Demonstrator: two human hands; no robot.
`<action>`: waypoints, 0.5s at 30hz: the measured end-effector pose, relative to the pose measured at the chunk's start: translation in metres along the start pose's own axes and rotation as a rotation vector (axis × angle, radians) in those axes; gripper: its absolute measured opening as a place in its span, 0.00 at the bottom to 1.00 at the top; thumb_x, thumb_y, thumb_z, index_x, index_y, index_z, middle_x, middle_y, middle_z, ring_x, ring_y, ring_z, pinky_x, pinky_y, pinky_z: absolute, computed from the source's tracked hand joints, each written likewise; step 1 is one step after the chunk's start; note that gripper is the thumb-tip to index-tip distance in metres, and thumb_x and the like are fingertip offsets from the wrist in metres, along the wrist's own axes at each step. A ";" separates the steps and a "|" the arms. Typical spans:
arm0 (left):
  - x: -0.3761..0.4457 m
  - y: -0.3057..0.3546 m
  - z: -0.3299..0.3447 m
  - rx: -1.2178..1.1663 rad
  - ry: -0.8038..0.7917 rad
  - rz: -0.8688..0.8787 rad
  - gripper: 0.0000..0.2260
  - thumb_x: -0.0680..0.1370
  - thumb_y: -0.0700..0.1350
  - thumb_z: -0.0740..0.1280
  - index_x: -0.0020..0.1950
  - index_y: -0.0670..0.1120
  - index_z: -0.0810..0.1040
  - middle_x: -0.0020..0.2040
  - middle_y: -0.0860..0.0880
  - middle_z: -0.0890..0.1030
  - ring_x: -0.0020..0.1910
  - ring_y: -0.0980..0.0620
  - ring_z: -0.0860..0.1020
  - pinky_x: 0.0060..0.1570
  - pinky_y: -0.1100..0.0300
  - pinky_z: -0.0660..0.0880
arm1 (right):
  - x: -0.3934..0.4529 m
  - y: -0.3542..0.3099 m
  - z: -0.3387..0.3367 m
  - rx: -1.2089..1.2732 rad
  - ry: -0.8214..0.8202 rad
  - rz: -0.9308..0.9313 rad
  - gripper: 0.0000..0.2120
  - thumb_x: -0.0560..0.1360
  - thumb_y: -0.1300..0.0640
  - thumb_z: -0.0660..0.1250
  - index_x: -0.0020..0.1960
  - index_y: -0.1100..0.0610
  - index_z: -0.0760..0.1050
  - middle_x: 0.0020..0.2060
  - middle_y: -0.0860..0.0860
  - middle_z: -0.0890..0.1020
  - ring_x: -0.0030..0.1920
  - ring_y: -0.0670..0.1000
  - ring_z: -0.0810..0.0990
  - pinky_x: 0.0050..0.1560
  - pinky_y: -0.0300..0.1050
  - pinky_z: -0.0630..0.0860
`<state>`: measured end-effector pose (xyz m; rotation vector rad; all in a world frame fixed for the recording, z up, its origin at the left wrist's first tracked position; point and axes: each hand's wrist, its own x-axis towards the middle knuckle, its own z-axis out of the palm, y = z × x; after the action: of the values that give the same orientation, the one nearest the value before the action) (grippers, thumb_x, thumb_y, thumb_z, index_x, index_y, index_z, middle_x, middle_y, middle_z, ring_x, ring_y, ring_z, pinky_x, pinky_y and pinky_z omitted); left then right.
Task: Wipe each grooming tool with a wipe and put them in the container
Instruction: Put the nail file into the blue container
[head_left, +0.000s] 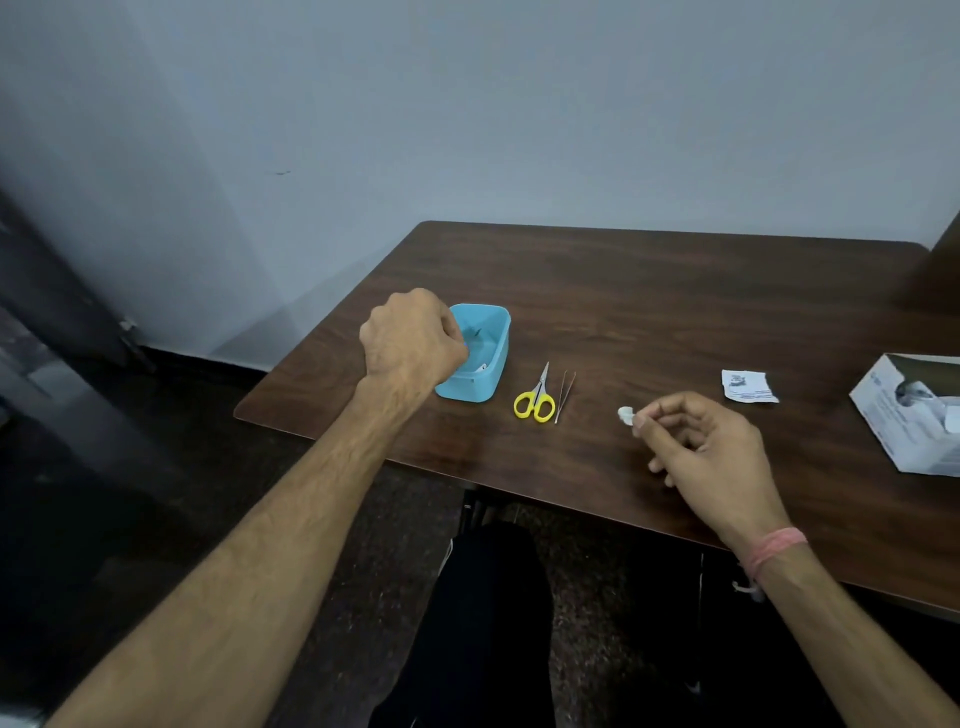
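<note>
**Wooden table, one tool going into the tub**

Brown table (675, 291) holds a blue container (480, 358). Left hand (410, 338), fingers curled, hovers over it, apparently dropping a tool; its grip is hidden. Right hand (711, 447) pinches a balled wipe (626, 414) right of the container. Scissors (536, 397) and tweezers (563, 395) just right of the container likely come next.

Hands — left (410, 343) over container (491, 358), right (696, 441) pinching wipe (626, 414).

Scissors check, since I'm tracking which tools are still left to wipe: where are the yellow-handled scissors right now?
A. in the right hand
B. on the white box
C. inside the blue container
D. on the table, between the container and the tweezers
D: the scissors lie flat on the table, with the blue container on one side and the tweezers on the other; neither hand touches them.
</note>
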<state>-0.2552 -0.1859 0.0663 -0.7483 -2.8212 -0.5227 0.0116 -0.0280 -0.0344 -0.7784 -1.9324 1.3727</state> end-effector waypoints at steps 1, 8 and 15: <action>0.000 0.001 0.000 0.021 -0.008 0.010 0.01 0.76 0.48 0.79 0.47 0.54 0.91 0.48 0.53 0.89 0.51 0.45 0.88 0.48 0.52 0.79 | 0.000 0.000 0.000 -0.001 0.002 0.000 0.05 0.80 0.59 0.77 0.47 0.52 0.85 0.41 0.51 0.88 0.33 0.49 0.84 0.31 0.42 0.80; 0.000 0.001 -0.003 0.057 -0.032 0.038 0.04 0.76 0.47 0.77 0.49 0.53 0.92 0.48 0.53 0.90 0.50 0.47 0.88 0.47 0.51 0.82 | 0.000 0.000 0.000 -0.012 0.004 -0.003 0.05 0.80 0.57 0.78 0.46 0.50 0.85 0.41 0.49 0.88 0.33 0.49 0.85 0.33 0.46 0.80; -0.047 0.008 -0.007 -0.192 0.065 0.045 0.05 0.78 0.57 0.77 0.47 0.58 0.89 0.39 0.60 0.85 0.48 0.49 0.87 0.52 0.53 0.82 | 0.001 -0.001 0.000 -0.011 0.009 0.000 0.05 0.80 0.58 0.77 0.47 0.51 0.85 0.41 0.50 0.88 0.33 0.48 0.85 0.33 0.44 0.80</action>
<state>-0.2103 -0.2035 0.0630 -0.8113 -2.7146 -0.8040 0.0113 -0.0276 -0.0338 -0.7893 -1.9343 1.3573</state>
